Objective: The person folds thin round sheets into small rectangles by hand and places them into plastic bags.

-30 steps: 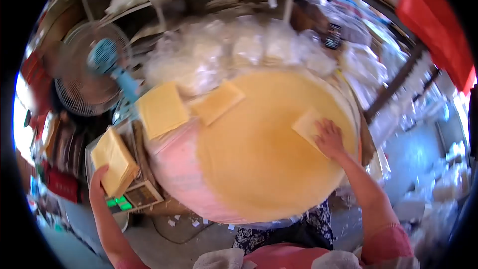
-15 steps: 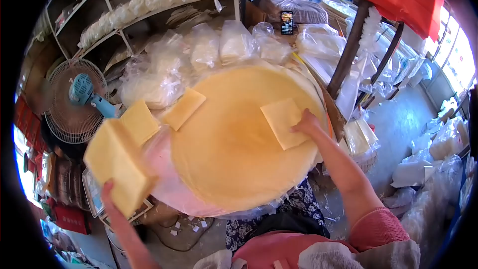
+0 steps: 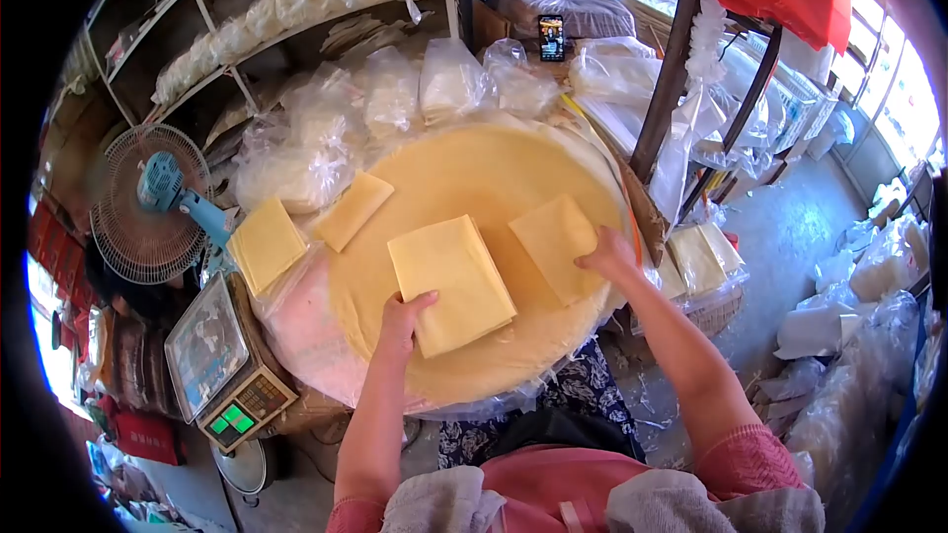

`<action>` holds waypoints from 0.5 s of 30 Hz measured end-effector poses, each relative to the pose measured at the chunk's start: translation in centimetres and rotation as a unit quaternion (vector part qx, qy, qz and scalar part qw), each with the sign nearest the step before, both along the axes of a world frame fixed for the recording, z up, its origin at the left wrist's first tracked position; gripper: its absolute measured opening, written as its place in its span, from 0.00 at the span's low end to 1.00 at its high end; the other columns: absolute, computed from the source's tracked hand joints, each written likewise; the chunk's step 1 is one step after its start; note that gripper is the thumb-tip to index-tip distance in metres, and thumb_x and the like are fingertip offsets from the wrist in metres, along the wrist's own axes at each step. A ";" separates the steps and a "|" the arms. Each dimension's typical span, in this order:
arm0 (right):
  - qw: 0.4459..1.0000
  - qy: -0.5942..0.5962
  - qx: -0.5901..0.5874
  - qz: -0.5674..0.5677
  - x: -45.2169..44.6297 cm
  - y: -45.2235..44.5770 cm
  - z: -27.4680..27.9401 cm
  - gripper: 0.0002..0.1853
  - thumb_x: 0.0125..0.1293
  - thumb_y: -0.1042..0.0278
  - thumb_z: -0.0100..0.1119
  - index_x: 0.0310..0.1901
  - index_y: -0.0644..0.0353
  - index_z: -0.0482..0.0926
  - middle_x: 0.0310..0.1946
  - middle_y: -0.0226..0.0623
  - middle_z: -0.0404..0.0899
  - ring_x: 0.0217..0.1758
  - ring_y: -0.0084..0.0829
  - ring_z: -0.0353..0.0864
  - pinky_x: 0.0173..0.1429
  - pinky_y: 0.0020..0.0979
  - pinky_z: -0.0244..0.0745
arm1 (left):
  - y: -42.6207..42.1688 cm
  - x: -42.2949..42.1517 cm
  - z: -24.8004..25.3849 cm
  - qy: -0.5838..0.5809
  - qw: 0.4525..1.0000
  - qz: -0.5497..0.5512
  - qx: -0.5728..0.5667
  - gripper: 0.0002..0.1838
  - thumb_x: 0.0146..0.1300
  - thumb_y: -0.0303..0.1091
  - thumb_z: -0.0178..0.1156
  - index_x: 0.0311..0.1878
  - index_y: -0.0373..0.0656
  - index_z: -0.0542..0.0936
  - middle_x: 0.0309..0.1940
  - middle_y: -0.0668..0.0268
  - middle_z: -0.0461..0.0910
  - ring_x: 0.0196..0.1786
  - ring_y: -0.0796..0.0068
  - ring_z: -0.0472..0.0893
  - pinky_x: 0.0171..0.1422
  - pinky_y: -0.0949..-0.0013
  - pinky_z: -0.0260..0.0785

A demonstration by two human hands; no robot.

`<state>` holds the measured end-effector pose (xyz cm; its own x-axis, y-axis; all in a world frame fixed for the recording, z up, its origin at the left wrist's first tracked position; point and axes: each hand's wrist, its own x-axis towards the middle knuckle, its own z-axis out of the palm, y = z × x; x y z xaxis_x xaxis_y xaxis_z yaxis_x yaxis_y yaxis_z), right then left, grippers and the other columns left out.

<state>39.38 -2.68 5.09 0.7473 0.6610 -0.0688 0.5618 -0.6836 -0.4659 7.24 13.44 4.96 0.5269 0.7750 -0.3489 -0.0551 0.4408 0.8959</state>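
Note:
A thick stack of square yellow sheets (image 3: pixel 454 281) is over the round yellow surface (image 3: pixel 474 163). My left hand (image 3: pixel 403 321) grips its lower left edge, thumb on top and the other fingers hidden beneath. To the right, my right hand (image 3: pixel 607 255) pinches the right edge of a thinner yellow sheet piece (image 3: pixel 558 249), which lies near the stack. Another yellow stack (image 3: pixel 267 245) and a smaller yellow piece (image 3: pixel 355 209) lie at the surface's left side, by pink plastic (image 3: pixel 311 321).
A scale (image 3: pixel 212 345) with a green display stands at the left, a fan (image 3: pixel 153 202) behind it. Plastic bags of pale sheets (image 3: pixel 390 89) line the back edge. A phone (image 3: pixel 551 38) stands behind them. A dark post (image 3: pixel 667 89) rises at the right.
My left hand has carried the thick stack from the scale to over the round surface. My right hand has shifted its hold to the thin piece's right edge. The view has turned right.

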 end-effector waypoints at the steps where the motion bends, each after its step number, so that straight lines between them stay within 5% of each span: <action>1: 1.000 -0.022 -0.002 -0.008 -0.4 -0.1 0.0 0.35 0.37 0.53 0.75 0.47 0.63 0.77 0.43 0.50 0.80 0.49 0.46 0.79 0.52 0.40 0.73 | -0.1 -0.1 0.1 0.050 0.997 0.005 0.056 0.26 0.50 0.29 0.67 0.52 0.28 0.72 0.44 0.51 0.79 0.44 0.60 0.81 0.51 0.63 0.75; 3: 0.999 0.038 0.011 0.013 -0.4 -0.7 0.5 0.32 0.40 0.57 0.74 0.48 0.64 0.77 0.42 0.49 0.81 0.48 0.44 0.80 0.52 0.38 0.74 | -0.4 -0.6 -0.1 0.152 0.975 0.014 0.162 0.25 0.52 0.31 0.68 0.51 0.29 0.73 0.41 0.54 0.80 0.41 0.61 0.82 0.47 0.66 0.75; 4: 0.997 0.067 0.018 0.024 -0.2 -0.8 0.8 0.30 0.41 0.59 0.73 0.48 0.64 0.77 0.42 0.48 0.81 0.48 0.43 0.80 0.52 0.37 0.74 | -0.3 -1.0 -0.6 0.226 0.926 0.047 0.298 0.24 0.53 0.32 0.67 0.51 0.29 0.73 0.43 0.55 0.80 0.43 0.62 0.81 0.48 0.66 0.75; 6: 0.947 0.305 0.097 0.023 2.1 -1.1 -1.0 0.25 0.47 0.66 0.70 0.48 0.64 0.78 0.44 0.46 0.81 0.47 0.40 0.81 0.51 0.37 0.76 | -0.5 -1.8 -1.8 0.355 0.755 0.106 0.540 0.23 0.55 0.34 0.67 0.51 0.30 0.74 0.45 0.55 0.79 0.46 0.64 0.81 0.48 0.68 0.73; 9: 0.817 0.544 0.192 0.003 3.3 -1.8 -0.1 0.20 0.54 0.74 0.65 0.50 0.65 0.76 0.46 0.41 0.80 0.46 0.35 0.82 0.50 0.35 0.77 | -2.3 -2.7 1.2 0.275 0.804 0.111 0.515 0.21 0.58 0.33 0.65 0.52 0.33 0.73 0.49 0.56 0.77 0.50 0.68 0.78 0.51 0.68 0.72; 10: 0.767 0.602 0.222 -0.012 2.7 -2.3 1.2 0.20 0.56 0.77 0.63 0.52 0.65 0.76 0.47 0.39 0.80 0.45 0.33 0.82 0.50 0.35 0.78 | -3.1 -3.1 2.4 0.201 0.892 0.065 0.399 0.22 0.59 0.33 0.64 0.54 0.33 0.72 0.50 0.56 0.76 0.52 0.69 0.77 0.52 0.69 0.71; 12: 0.738 0.604 0.301 0.023 -0.4 -1.8 4.1 0.21 0.55 0.73 0.66 0.52 0.64 0.75 0.45 0.39 0.81 0.45 0.31 0.82 0.51 0.32 0.78 | -4.5 -3.0 4.8 0.026 0.989 -0.020 0.141 0.24 0.60 0.31 0.63 0.57 0.34 0.70 0.53 0.56 0.74 0.54 0.70 0.76 0.53 0.69 0.71; 15: 0.762 0.537 0.350 0.093 -8.4 0.0 8.4 0.22 0.58 0.68 0.66 0.53 0.65 0.74 0.44 0.39 0.81 0.43 0.30 0.82 0.49 0.30 0.77 | -7.4 -1.4 6.7 -0.084 0.992 -0.073 0.051 0.24 0.63 0.26 0.57 0.62 0.35 0.66 0.57 0.55 0.73 0.55 0.69 0.75 0.60 0.67 0.68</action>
